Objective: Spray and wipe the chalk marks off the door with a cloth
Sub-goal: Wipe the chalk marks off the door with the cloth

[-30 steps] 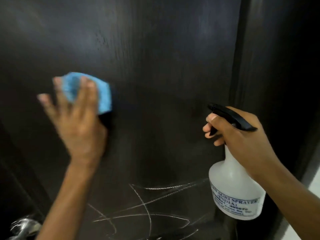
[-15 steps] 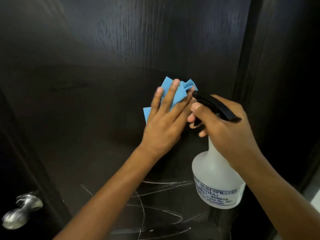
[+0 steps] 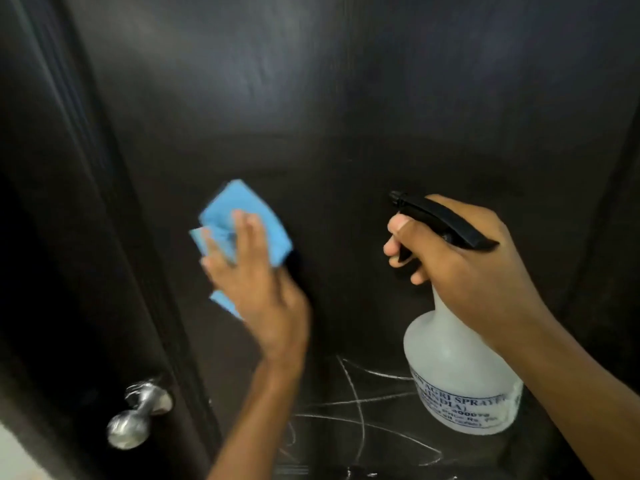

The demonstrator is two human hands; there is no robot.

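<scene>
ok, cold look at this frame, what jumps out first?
The bright blue cloth against the dark door, left of centre, pressed flat by the left hand. Next, the white spray bottle with its black trigger head, gripped by the right hand on the right side. Below both hands, white chalk marks cross the door's lower part, and a shiny metal door knob sits at lower left.

Light: I see a dim scene; a soft pale sheen lies across the upper door [image 3: 259,74].
Shadow: a dark patch sits just right of the left hand [image 3: 256,278].
Blur: I read motion smear on that hand, the cloth [image 3: 239,216] and the door knob [image 3: 138,417].
Sharpest: the spray bottle [image 3: 457,375], label partly legible.
Edges: the door's vertical lines bow outward.
</scene>
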